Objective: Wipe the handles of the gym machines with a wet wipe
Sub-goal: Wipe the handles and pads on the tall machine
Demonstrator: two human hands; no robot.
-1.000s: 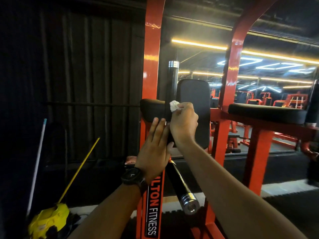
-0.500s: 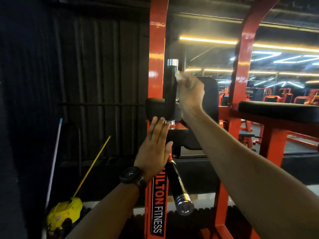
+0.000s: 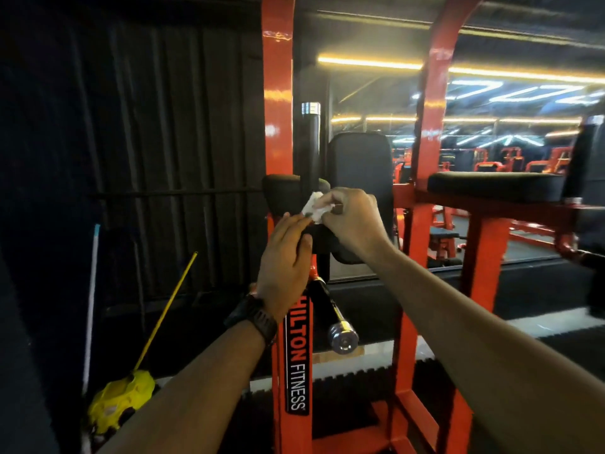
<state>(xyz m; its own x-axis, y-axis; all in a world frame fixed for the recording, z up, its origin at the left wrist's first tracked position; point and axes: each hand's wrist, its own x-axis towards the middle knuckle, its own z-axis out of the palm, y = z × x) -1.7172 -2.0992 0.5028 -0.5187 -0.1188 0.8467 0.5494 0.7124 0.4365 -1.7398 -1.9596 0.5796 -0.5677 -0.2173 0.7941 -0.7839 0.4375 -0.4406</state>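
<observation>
Two bare forearms reached in from the bottom edge, with one black watch point(image 3: 252, 317) on the left wrist. Low at the left stood one yellow floor tool point(image 3: 121, 398) with one yellow stick point(image 3: 167, 312), and one white pole point(image 3: 91, 290) beside it.

The left hand point(image 3: 284, 257) lay flat against the front of the near post point(image 3: 278, 93), fingers straight and together, fingertips just under the wipe. The right hand point(image 3: 353, 221) pinched the one white wipe point(image 3: 314, 206) between thumb and curled fingers. The wipe sat crumpled at the foot of the upright handle point(image 3: 310, 149); whether it touched the grip could not be told.

Two black handles showed on this side. The upright handle had one chrome cap on top. The low handle point(image 3: 322, 299), below the hands, pointed toward the camera with its chrome end nearest. The near post, orange, carried one black label point(image 3: 296, 355) reading HILTON FITNESS.

Three black pads followed: the left pad point(image 3: 280, 194) behind the hands, the back pad point(image 3: 360, 158) just right of the upright handle, and the right pad point(image 3: 494, 186) well apart. A second orange post, the far post point(image 3: 429, 126), rose between the last two.

Beyond were orange machines point(image 3: 540, 165), too blurred to count, under long yellow lights point(image 3: 370, 63).
</observation>
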